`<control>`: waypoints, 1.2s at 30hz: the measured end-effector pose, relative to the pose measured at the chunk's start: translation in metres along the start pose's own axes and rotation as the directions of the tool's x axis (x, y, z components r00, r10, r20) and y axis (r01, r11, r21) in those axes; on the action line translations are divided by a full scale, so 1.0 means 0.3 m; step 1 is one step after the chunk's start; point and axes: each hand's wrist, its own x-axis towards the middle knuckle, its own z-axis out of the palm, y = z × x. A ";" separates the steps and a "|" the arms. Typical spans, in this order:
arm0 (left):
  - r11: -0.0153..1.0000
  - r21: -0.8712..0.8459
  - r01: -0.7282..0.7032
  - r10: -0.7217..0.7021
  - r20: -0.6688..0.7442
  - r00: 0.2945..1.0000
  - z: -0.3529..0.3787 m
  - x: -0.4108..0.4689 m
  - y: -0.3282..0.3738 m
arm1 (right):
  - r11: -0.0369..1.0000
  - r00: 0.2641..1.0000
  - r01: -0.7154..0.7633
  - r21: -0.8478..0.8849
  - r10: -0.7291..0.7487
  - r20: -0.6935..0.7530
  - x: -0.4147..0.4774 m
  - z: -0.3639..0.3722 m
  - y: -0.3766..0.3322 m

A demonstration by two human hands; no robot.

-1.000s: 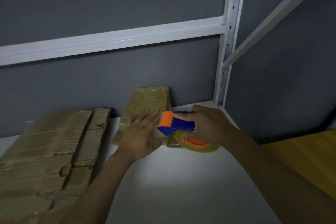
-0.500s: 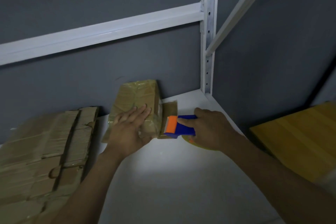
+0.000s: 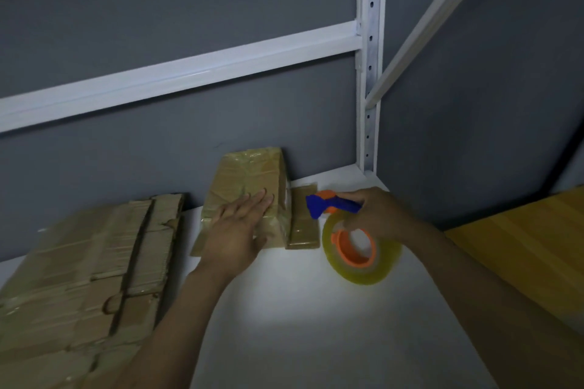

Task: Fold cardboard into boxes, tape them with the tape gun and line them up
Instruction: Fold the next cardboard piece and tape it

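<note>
Lower left: flattened cardboard stack [image 3: 79,278]. Centre: my left hand [image 3: 237,230] lies flat, fingers straight, pressing the small taped box [image 3: 249,177] onto the white shelf [image 3: 300,309]; I'd bear down firmly so it can't skid. Right of centre: my right hand [image 3: 382,215] grips the blue-orange tape gun [image 3: 335,204], its nose by the cardboard strip [image 3: 301,221] beside the box; I'd pull level, then tear cleanly.

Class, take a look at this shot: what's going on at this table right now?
A person is taping up a box. The left hand lies flat on a small taped cardboard box against the wall. The right hand holds the tape gun just right of it. Flattened cardboard is stacked to the left on the white table.
</note>
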 end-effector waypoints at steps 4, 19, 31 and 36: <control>0.995 -0.099 -0.013 0.017 0.042 0.999 -0.029 0.015 0.022 | 0.905 0.987 -0.109 0.412 0.050 0.150 -0.039 -0.016 0.038; 0.990 -0.098 0.102 -0.090 0.120 0.989 -0.076 -0.002 -0.062 | 0.785 0.976 -0.204 0.585 0.207 0.063 0.040 0.259 -0.266; 0.988 -0.119 0.096 -0.092 0.043 0.995 -0.065 -0.014 -0.077 | 0.811 0.925 0.373 0.452 -0.283 -0.255 0.111 0.357 -0.210; 0.835 -0.543 0.090 -0.106 0.003 0.994 -0.139 -0.061 -0.187 | 0.846 0.845 0.532 0.024 -0.533 0.042 0.171 0.226 -0.117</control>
